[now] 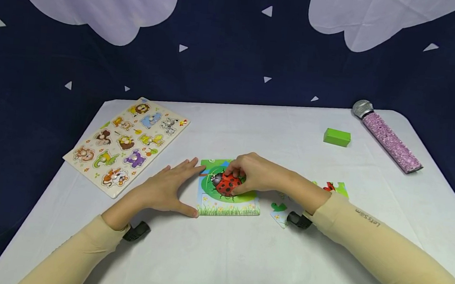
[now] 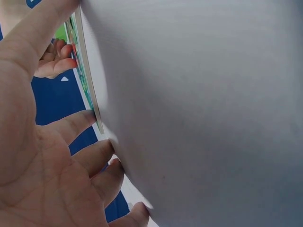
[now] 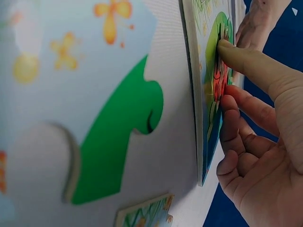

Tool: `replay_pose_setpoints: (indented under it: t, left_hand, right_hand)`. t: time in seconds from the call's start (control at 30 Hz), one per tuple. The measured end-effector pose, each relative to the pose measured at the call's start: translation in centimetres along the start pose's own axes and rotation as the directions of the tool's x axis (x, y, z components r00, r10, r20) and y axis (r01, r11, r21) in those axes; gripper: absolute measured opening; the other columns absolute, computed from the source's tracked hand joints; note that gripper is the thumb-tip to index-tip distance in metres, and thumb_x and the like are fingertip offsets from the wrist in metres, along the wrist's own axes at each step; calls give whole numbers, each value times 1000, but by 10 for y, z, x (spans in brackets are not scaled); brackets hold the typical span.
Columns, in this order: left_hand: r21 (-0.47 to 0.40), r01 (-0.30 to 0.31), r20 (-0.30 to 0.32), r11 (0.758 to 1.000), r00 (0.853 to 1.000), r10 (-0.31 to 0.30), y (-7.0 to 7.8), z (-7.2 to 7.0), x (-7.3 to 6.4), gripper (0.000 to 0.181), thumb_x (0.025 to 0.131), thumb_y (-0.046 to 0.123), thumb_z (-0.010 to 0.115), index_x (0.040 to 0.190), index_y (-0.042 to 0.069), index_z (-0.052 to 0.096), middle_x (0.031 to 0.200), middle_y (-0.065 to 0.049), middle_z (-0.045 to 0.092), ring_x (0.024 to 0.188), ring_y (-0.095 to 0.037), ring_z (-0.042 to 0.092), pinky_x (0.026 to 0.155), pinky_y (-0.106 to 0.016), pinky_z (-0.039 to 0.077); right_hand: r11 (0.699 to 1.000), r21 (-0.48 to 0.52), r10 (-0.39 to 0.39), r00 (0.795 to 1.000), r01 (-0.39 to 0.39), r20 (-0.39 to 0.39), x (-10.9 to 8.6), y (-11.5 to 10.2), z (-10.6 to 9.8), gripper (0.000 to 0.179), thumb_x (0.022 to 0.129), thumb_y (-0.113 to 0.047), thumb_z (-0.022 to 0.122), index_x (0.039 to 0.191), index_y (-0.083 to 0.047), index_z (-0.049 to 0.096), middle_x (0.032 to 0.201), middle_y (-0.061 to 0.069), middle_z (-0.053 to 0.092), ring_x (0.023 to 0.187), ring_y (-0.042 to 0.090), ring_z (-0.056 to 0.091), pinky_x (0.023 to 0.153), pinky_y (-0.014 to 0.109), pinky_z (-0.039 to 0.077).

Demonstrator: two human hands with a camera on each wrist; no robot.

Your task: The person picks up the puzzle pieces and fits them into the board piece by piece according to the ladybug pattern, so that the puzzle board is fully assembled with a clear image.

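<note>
A square ladybug puzzle board (image 1: pixel 229 210) lies flat on the white table. My left hand (image 1: pixel 167 186) is beside it with fingers spread, thumb and index fingertip touching its left edge. In the left wrist view, the open palm of the left hand (image 2: pixel 52 156) shows next to the thin board edge (image 2: pixel 90 75). Over the board, my right hand (image 1: pixel 255 174) pinches a red, black-spotted ladybug piece (image 1: pixel 223 183) between thumb and fingertips. The right wrist view shows the right hand (image 3: pixel 265 156) holding this red piece (image 3: pixel 219 82) at the board's surface; its exact outline is partly hidden.
Loose puzzle pieces (image 1: pixel 279 207) lie right of the board, partly under the right forearm; another red-and-green piece (image 1: pixel 340 188) is beyond it. An animal peg board (image 1: pixel 126 143) stands left. A green block (image 1: pixel 336 137) and a pink glittery microphone (image 1: pixel 390 139) lie at back right.
</note>
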State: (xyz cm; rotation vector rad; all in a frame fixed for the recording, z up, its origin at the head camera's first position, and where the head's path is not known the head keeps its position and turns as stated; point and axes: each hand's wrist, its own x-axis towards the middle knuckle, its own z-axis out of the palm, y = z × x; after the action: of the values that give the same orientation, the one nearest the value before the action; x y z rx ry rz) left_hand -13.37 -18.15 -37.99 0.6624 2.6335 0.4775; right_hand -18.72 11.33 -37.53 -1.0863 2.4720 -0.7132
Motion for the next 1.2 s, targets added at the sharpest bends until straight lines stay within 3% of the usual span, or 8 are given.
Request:
replay_pose_setpoints:
  t: [0.77, 1.2]
  left_hand:
    - [6, 0, 3, 1000, 1000, 0, 0, 1, 0, 125, 74, 65, 91, 172, 22, 26, 182, -9, 13, 169, -38, 15, 133, -71, 15]
    - [19, -8, -5, 1000, 1000, 9, 0, -1, 0, 126, 74, 64, 92, 172, 20, 27, 182, -11, 14, 168, -39, 16, 132, -72, 16]
  right_hand:
    - [1000, -21, -18, 1000, 18, 9, -4, 0, -2, 39, 92, -29, 88, 124, -11, 77, 101, 2, 69, 91, 15, 59, 82, 28, 53]
    - [1000, 26, -9, 999, 10, -41, -19, 12, -22, 32, 94, -22, 85, 124, -13, 78, 103, 3, 72, 93, 15, 64, 87, 34, 57]
